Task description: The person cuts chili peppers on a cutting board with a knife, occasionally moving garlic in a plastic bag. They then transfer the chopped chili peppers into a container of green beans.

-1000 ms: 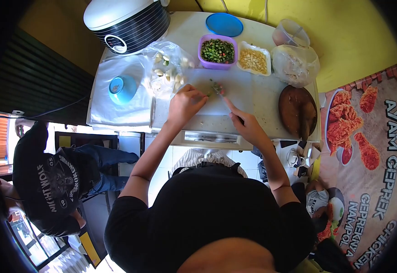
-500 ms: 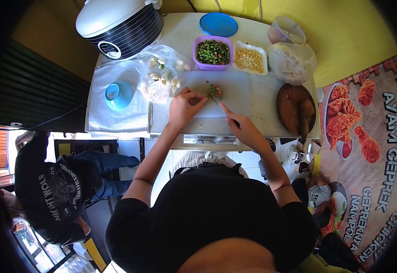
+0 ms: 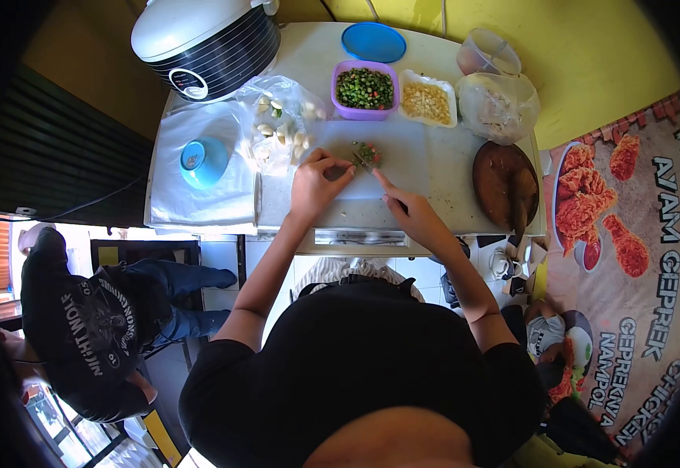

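Note:
My right hand [image 3: 410, 212] grips a small knife [image 3: 365, 164], its blade over a translucent cutting mat [image 3: 406, 175]. A little pile of chopped green and red pieces [image 3: 368, 151] lies at the blade. Just left of the knife, my left hand [image 3: 318, 184] has its fingers pinched together on something too small to make out. Behind the mat stand a purple container [image 3: 363, 114] of chopped green pieces and a white tray [image 3: 452, 106] of pale chopped bits. A clear plastic bag [image 3: 274, 159] with peeled garlic cloves lies beyond my left hand.
On the table [image 3: 309, 47] are a rice cooker [image 3: 227, 58], an upturned blue bowl [image 3: 203, 162], a blue lid [image 3: 373, 42], a clear tub [image 3: 488, 53], a filled plastic bag [image 3: 499, 108] and a brown stone mortar [image 3: 505, 187]. One person [image 3: 83, 335] is at left, another [image 3: 544, 331] at right.
My hands stay in nearly the same place, with the knife shifted very slightly. The person at left has changed posture, with the raised arm moved.

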`<action>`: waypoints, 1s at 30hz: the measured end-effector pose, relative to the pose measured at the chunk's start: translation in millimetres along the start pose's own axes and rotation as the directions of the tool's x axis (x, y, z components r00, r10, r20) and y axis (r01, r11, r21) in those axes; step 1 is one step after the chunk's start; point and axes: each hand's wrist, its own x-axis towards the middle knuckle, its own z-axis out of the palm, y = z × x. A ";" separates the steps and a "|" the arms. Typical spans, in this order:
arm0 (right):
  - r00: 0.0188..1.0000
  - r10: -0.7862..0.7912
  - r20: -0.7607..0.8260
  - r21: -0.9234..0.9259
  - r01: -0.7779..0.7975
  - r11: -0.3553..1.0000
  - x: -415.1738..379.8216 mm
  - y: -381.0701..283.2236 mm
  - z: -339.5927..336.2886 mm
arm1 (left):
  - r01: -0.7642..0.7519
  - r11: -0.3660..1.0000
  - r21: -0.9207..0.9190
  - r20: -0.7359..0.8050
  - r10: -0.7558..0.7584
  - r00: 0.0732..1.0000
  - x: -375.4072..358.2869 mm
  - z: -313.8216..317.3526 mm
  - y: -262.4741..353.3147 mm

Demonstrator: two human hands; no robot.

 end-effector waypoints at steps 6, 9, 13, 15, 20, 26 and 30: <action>1.000 0.001 0.015 -0.041 0.000 0.999 -3.4 -1.4 1.9 | -0.025 0.999 -0.027 -0.014 0.024 1.000 -1.2 0.4 -1.7; 1.000 -0.013 -0.001 -0.094 0.013 0.996 -3.5 -2.7 5.0 | -0.012 1.000 -0.022 -0.008 0.011 1.000 -1.2 -0.3 -0.6; 0.998 -0.054 -0.033 -0.154 0.048 0.987 -2.5 3.5 8.8 | 0.004 1.000 -0.013 -0.015 -0.005 1.000 -1.2 0.1 0.2; 0.999 -0.033 -0.019 -0.151 0.030 0.988 -2.1 0.3 6.9 | 0.008 1.000 -0.030 -0.022 -0.009 1.000 -1.1 0.1 0.1; 1.000 -0.011 -0.007 -0.168 0.010 0.986 -2.2 -0.4 8.9 | 0.023 0.999 -0.026 -0.025 -0.024 0.999 -0.6 0.6 -1.3; 0.998 -0.020 -0.061 -0.320 0.000 0.948 2.6 11.5 23.4 | 0.011 1.000 -0.025 -0.051 -0.012 0.999 -0.2 1.7 -2.2; 0.999 -0.042 -0.002 -0.004 0.042 0.999 6.1 22.1 7.8 | -0.005 1.000 0.000 -0.059 0.005 0.998 -0.5 2.2 -2.9</action>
